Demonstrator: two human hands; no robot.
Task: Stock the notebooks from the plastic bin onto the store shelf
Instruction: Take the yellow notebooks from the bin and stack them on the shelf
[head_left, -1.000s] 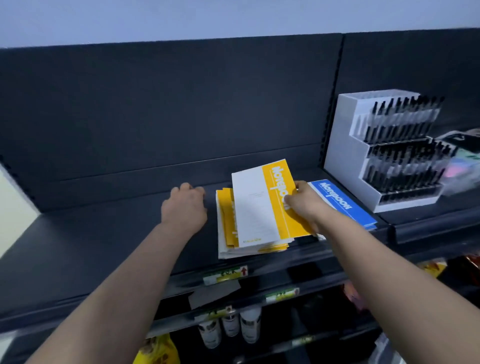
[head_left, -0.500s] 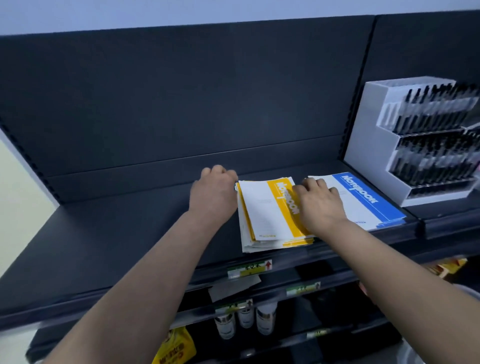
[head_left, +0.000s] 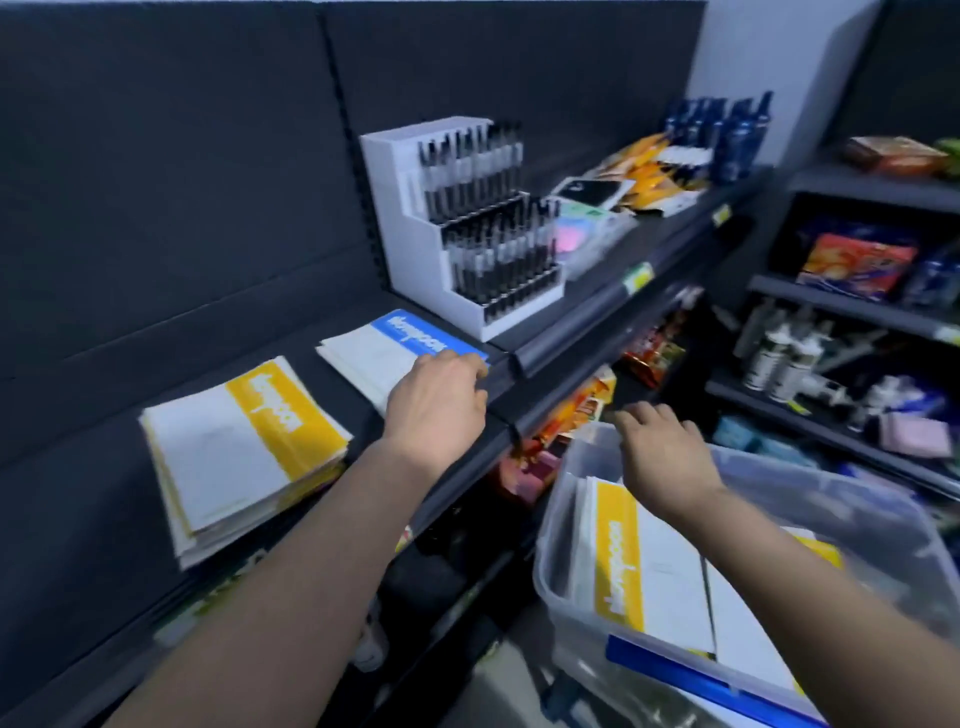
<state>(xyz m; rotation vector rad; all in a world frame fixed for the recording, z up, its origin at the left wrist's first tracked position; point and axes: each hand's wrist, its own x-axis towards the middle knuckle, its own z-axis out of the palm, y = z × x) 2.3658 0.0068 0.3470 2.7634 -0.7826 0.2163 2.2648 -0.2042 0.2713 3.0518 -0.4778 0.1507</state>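
Both hands have let go of the yellow stack (head_left: 244, 452), which now lies squared on the shelf (head_left: 78, 519). The left hand (head_left: 436, 400) hovers loose-fingered by the blue notebooks (head_left: 395, 348). The right hand (head_left: 660, 457), fingers apart and empty, reaches over the plastic bin (head_left: 550, 571), so the next notebook (head_left: 639, 561) looks due.

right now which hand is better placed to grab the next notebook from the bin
Right. The right hand hangs empty over the bin, just above the yellow notebook inside. The left hand is at the shelf edge by the blue notebook, farther from the bin.
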